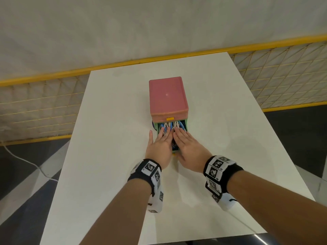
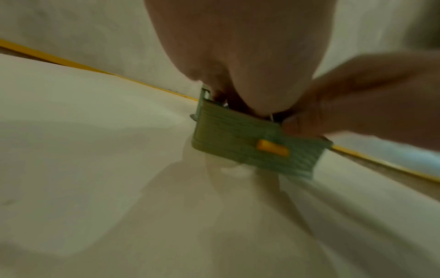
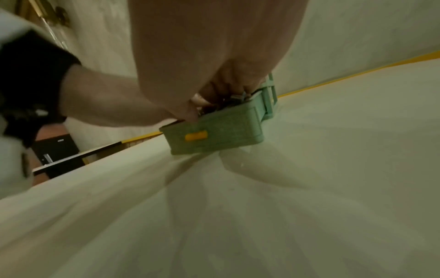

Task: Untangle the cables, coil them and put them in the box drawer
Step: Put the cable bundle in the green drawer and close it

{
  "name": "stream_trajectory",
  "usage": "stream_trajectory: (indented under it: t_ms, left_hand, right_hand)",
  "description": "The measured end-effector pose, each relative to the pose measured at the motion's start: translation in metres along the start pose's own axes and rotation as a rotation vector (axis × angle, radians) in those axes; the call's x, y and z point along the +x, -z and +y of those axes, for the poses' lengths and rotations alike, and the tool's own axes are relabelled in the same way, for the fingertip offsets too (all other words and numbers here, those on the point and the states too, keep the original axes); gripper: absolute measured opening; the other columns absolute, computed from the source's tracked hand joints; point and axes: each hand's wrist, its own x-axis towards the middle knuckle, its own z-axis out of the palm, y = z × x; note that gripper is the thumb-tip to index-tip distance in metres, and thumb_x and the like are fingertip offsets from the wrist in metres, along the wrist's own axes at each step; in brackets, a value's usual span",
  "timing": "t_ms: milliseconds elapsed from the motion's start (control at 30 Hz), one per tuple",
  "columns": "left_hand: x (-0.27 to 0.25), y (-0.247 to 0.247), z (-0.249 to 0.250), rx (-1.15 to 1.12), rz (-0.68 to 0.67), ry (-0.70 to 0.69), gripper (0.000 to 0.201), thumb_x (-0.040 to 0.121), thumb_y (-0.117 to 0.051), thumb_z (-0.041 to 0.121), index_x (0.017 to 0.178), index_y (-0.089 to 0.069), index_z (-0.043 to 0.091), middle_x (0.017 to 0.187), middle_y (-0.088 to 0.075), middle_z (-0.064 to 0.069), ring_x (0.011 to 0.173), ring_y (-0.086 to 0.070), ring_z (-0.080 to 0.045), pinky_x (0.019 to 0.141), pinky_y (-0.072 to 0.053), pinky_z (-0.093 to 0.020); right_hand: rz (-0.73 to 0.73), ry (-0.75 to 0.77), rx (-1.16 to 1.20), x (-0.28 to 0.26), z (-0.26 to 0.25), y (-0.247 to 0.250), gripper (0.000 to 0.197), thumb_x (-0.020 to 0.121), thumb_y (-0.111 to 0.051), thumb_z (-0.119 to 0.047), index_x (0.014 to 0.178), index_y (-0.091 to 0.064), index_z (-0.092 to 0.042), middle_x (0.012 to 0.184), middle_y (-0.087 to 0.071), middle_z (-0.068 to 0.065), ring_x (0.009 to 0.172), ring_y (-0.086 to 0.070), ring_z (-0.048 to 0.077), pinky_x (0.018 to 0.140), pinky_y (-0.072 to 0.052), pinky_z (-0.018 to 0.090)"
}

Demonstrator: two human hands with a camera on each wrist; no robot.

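A pink box (image 1: 168, 95) stands in the middle of the white table (image 1: 106, 121). Its green drawer (image 2: 238, 139) is pulled out toward me, with a yellow handle (image 2: 272, 147) on its front. Blue and white cables (image 1: 168, 126) lie packed inside the drawer. My left hand (image 1: 160, 144) lies flat on the cables with straight fingers. My right hand (image 1: 187, 144) lies flat beside it, fingers straight on the cables, its thumb down by the drawer's front. The same green drawer (image 3: 214, 133) shows under my right palm, and most of the cables are hidden by my hands.
A second yellow handle (image 1: 170, 118) sits on the pink upper drawer front. A yellow wire fence (image 1: 283, 68) runs behind the table. A white cord (image 1: 26, 160) trails on the dark floor at the left.
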Motion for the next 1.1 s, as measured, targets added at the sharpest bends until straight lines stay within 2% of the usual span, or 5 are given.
stream_trajectory:
  t_ms: [167,433,633,867,1100]
  left_hand:
    - [0.006,0.016,-0.013,-0.336,0.305,-0.052,0.034,0.091,-0.049,0.000,0.115,-0.071,0.011,0.123,-0.066,-0.007,0.120,-0.055,-0.028,0.107,-0.035,-0.036]
    - [-0.013,0.004,-0.007,-0.296,0.275,-0.189,0.041,0.076,-0.048,-0.002,0.106,-0.074,0.006,0.095,-0.074,-0.010,0.082,-0.068,-0.030,0.077,-0.057,-0.038]
    - [-0.001,0.040,-0.019,-0.293,0.533,-0.084,0.056,0.076,-0.041,-0.014,0.125,-0.062,0.004,0.127,-0.062,-0.013,0.118,-0.054,-0.031,0.103,-0.043,-0.043]
    - [0.028,0.065,-0.024,-0.266,0.211,0.007,0.078,0.084,-0.041,-0.017,0.153,-0.019,0.012,0.163,-0.013,-0.003,0.150,-0.004,-0.017,0.120,-0.009,-0.027]
    - [0.030,0.067,-0.032,-0.344,0.146,-0.004,0.083,0.081,-0.038,-0.020,0.154,-0.019,0.015,0.163,-0.011,-0.001,0.150,-0.002,-0.015,0.121,-0.005,-0.031]
  right_hand:
    - [-0.151,-0.008,-0.152,0.011,0.001,0.010,0.066,0.100,-0.039,-0.027,0.147,-0.004,0.002,0.157,-0.001,0.022,0.147,-0.003,0.032,0.118,0.002,0.034]
    - [-0.249,0.006,-0.277,0.017,0.000,0.015,0.060,0.102,-0.032,-0.026,0.146,-0.005,0.004,0.156,-0.001,0.025,0.146,-0.006,0.035,0.119,-0.005,0.038]
    - [-0.266,0.001,-0.327,0.021,-0.002,0.015,0.056,0.102,-0.030,-0.018,0.145,-0.004,0.006,0.156,-0.002,0.027,0.145,-0.007,0.038,0.119,-0.009,0.041]
    - [-0.269,-0.018,-0.279,0.039,-0.003,0.033,0.053,0.097,-0.030,0.000,0.145,-0.008,0.007,0.155,-0.007,0.028,0.145,-0.013,0.037,0.118,-0.018,0.040]
    - [-0.097,-0.082,-0.217,0.047,0.001,0.030,0.020,0.094,-0.045,-0.010,0.105,-0.060,-0.005,0.116,-0.059,0.011,0.100,-0.061,0.031,0.075,-0.050,0.038]
